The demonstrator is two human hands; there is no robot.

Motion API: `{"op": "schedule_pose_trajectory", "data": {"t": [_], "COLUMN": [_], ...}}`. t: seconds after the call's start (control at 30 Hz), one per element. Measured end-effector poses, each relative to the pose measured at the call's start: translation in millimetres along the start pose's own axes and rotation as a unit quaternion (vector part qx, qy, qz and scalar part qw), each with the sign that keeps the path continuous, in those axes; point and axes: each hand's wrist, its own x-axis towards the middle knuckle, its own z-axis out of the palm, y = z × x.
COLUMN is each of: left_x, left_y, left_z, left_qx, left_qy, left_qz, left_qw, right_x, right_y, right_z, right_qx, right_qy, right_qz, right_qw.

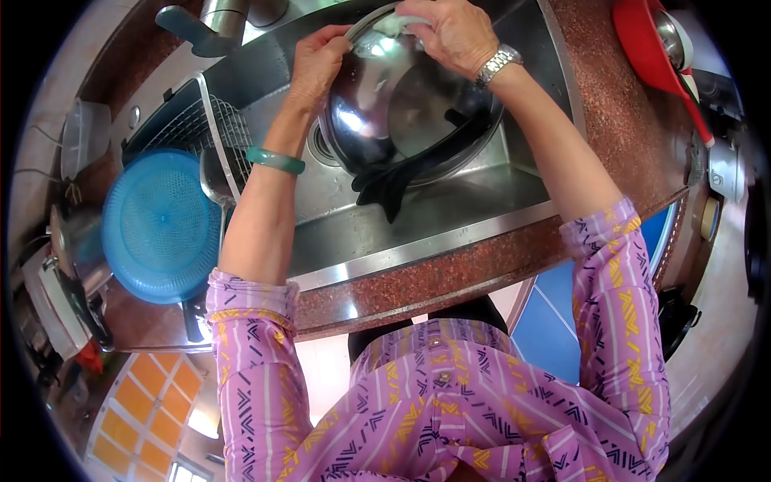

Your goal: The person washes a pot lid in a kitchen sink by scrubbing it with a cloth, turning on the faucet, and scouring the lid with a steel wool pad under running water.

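A shiny metal pot lid [414,104] with a black handle [434,153] is tilted over the steel sink [401,233]. My left hand [320,63], below which a green bangle sits on the forearm, pinches the lid's upper left rim. At the lid's top edge, my right hand [456,36] has its fingers closed on a whitish cloth or sponge [405,24], pressed against the rim. A silver watch is on the right wrist. Part of the drain shows left of the lid.
Left of the sink are a wire rack [201,132], a ladle [217,185] and a blue plastic colander [161,225]. The faucet [221,24] stands at the top left. A red pan or scoop [646,48] lies on the right counter [618,128].
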Motion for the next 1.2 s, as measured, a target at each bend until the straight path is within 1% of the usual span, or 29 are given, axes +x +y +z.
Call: {"op": "schedule_pose_trajectory", "data": {"t": [0.03,0.1,0.13,0.17,0.23,0.27,0.3,0.33,0.37,0.4,0.43,0.47,0.5,0.57,0.6,0.67,0.7,0.77,0.93,1.0,1.03,1.1,1.13,1.2], "left_x": [-2,-4,-5,-7,-10,-12,-13,-14,-15,-15,-14,-14,-15,-17,-16,-12,-10,-7,-8,-9,-10,-10,-11,-13], "left_y": [3,8,9,10,14,15,17,20,22,22,22,23,24,26,26,22,18,11,12,13,13,14,15,14], "left_z": [0,1,2,4,6,7,9,10,12,13,15,16,17,19,19,21,22,23,26,27,27,26,26,27], "left_qx": [-0.001,-0.002,-0.007,-0.013,-0.024,-0.036,-0.037,-0.004,0.028,0.027,0.014,0.001,0.001,0.029,0.029,0.028,0.025,0.06,0.059,0.064,0.069,0.072,0.068,0.063], "left_qy": [-0.004,-0.008,-0.003,0.002,0.002,0.003,0.003,-0.001,-0.004,-0.003,0.005,0.013,0.012,0.005,0.004,0.027,0.026,0.066,0.077,0.074,0.074,0.074,0.074,0.072], "left_qz": [-0.012,-0.021,-0.025,-0.03,-0.022,-0.014,-0.013,0.007,0.027,0.029,0.015,0.002,0.003,0.024,0.024,-0.011,-0.01,0.034,0.033,0.031,0.027,0.024,0.018,0.013], "left_qw": [1.0,1.0,1.0,0.999,0.999,0.999,0.999,1.0,0.999,0.999,1.0,1.0,1.0,0.999,0.999,0.999,0.999,0.995,0.995,0.995,0.994,0.994,0.995,0.995], "right_x": [0,2,5,6,6,6,4,4,3,3,3,2,4,7,11,14,16,14,15,16,18,23,23,23], "right_y": [-1,-5,-7,-9,-15,-17,-19,-20,-21,-25,-29,-34,-36,-37,-35,-34,-35,-38,-36,-35,-35,-35,-35,-35], "right_z": [0,1,2,3,3,6,9,12,14,14,15,16,18,21,24,29,28,26,34,36,36,37,36,34], "right_qx": [-0.001,0.014,-0.03,-0.03,-0.077,-0.078,-0.054,-0.03,-0.031,-0.018,-0.004,0.023,0.022,0.023,-0.003,-0.008,-0.013,-0.015,-0.002,-0.004,-0.006,0.017,0.016,0.032], "right_qy": [0.0,0.026,0.0,0.0,-0.022,-0.022,0.012,0.045,0.045,0.047,0.049,0.058,0.059,0.054,0.04,0.046,0.052,0.053,0.063,0.101,0.103,0.112,0.112,0.138], "right_qz": [-0.001,-0.091,-0.089,-0.09,-0.021,-0.022,-0.003,0.015,0.014,0.036,0.058,0.045,0.045,0.077,0.101,0.112,0.121,0.128,0.171,0.188,0.189,0.252,0.253,0.29], "right_qw": [1.0,0.995,0.996,0.996,0.997,0.996,0.998,0.998,0.998,0.998,0.997,0.997,0.997,0.995,0.994,0.993,0.991,0.99,0.983,0.977,0.976,0.961,0.961,0.946]}}
